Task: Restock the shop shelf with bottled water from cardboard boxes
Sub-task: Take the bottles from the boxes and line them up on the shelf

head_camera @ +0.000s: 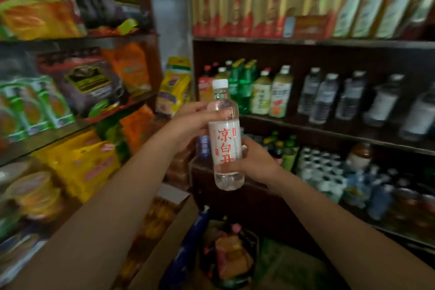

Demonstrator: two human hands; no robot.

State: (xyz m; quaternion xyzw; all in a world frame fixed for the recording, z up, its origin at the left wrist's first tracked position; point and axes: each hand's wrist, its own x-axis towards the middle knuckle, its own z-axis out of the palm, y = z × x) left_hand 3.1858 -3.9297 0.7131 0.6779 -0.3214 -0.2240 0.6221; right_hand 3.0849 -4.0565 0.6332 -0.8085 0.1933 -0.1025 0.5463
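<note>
Right now I hold the water bottle upright in both hands — left hand curled round its shoulder, right hand gripping near the base, probably to steady it with the label facing out — ahead of the drinks shelf where clear bottles stand

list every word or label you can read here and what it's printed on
"凉白开" in red characters, running top to bottom on the white label of the water bottle, which the left hand and right hand hold.
The labels on the shelf bottles and the snack packs are too blurred to read.
</note>
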